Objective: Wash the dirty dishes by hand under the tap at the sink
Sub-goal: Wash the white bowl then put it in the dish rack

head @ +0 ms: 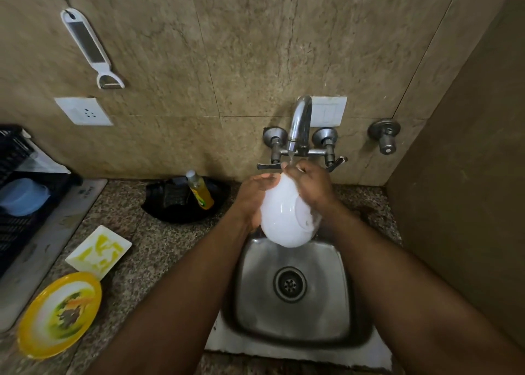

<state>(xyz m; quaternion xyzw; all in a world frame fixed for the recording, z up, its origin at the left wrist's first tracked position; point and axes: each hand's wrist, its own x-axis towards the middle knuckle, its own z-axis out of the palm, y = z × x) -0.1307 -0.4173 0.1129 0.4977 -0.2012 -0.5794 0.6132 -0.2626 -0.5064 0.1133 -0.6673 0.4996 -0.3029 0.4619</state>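
The steel sink sits nearest, its front rim partly hidden by 2 forearms. Above its far edge, the white bowl is tilted under the tap, water running. The left hand cups its left side; the right hand grasps the upper rim, fingertips hidden behind it. Left of the sink, 2 smeared plates: yellow plate, square dish.

Single head-worn wide-angle view, looking forward and steeply down, close above the steel sink and wall tap (edges visibly bowed), counter at left
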